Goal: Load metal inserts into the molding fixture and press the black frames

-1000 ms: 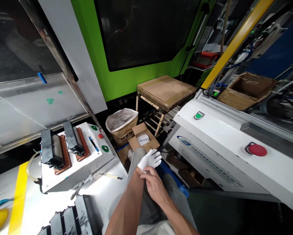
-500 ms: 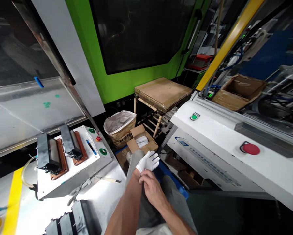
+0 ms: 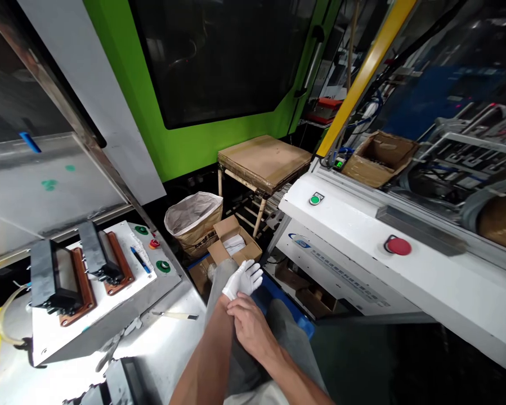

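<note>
My left hand [image 3: 243,279] wears a white cotton glove [image 3: 246,277]; its fingers are spread apart above my grey-trousered knee. My bare right hand [image 3: 246,320] pinches the glove's cuff at my left wrist, fingers closed on the fabric. Both forearms reach up from the bottom middle of the picture. Just beyond the gloved fingers sits a small open cardboard box [image 3: 231,246] with white contents on the floor.
A white control plate [image 3: 121,289] with two black blocks [image 3: 56,275] in copper frames and green and red buttons stands at left. A lined paper sack [image 3: 192,220], a cardboard-topped stool [image 3: 264,162] and a white machine [image 3: 362,264] with a red button [image 3: 398,246] stand ahead and right.
The view has swung rightward, so everything shifts left. My right hand has slid closer over the left wrist on the glove cuff; the gloved fingers stay spread.
</note>
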